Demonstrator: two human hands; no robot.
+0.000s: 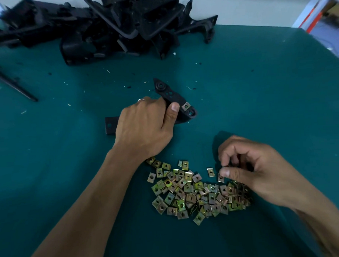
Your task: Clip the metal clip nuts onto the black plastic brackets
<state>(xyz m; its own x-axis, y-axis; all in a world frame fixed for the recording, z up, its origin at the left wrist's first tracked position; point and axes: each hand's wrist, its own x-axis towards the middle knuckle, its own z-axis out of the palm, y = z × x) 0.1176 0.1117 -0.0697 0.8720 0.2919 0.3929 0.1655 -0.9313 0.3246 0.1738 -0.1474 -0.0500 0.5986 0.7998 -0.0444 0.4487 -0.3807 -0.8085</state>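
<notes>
- Head view: a black bracket is gripped by the left hand, with fingers curled over its middle and the thumb laid along its near edge.
- The bracket is held low over the green counter, near the centre of the view; whether it touches the surface cannot be told.
- One metal clip nut is seen fitted on the bracket's right end, just beside the thumb tip.
- A flat black end with a hole is seen sticking out to the left of the left hand; whether it belongs to the same bracket cannot be told.
- A loose pile of nuts is spread on the counter below the bracket, between the two forearms.
- A single nut at the pile's upper right edge is pinched between the thumb and curled fingers of the right hand.
- Another lone nut is left lying just to the left of that one.
- A heap of black brackets is piled at the far left of the counter, well apart from the hands.
- A thin black rod-like part is laid at the left edge.
- Small scraps and specks are scattered over the counter between the heap and the hands.
</notes>
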